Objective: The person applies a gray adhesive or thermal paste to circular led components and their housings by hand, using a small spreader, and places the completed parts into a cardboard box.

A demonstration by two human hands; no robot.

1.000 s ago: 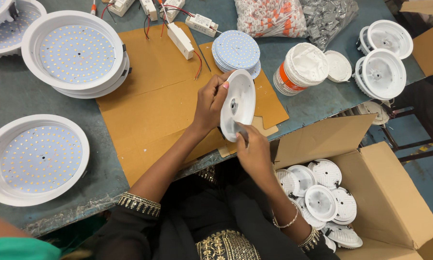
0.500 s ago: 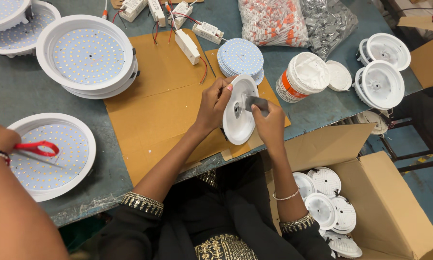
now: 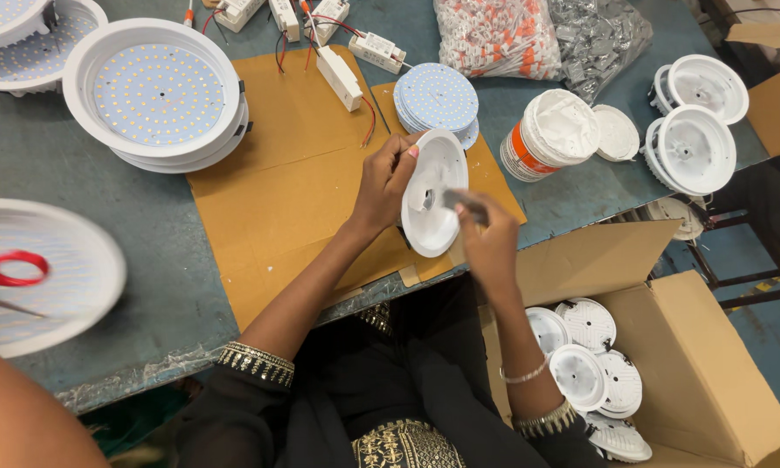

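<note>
Your left hand (image 3: 383, 184) grips the white lamp housing (image 3: 433, 192) on edge — your right hand (image 3: 487, 236) pinches a small grey tool (image 3: 461, 200) against its inside.

Round white plastic lamp housing (image 3: 432, 195): plain white. Flat cardboard sheet (image 3: 277, 173): tan-brown. Worktable top (image 3: 78, 251): grey-green. Round LED panel (image 3: 154, 82): white, regular grid of yellow dots. Cylindrical tub (image 3: 546, 137): white with orange band. Scissor handle (image 3: 9, 269): red. Sleeve cuff (image 3: 251, 362): black, gold-patterned trim.
</note>
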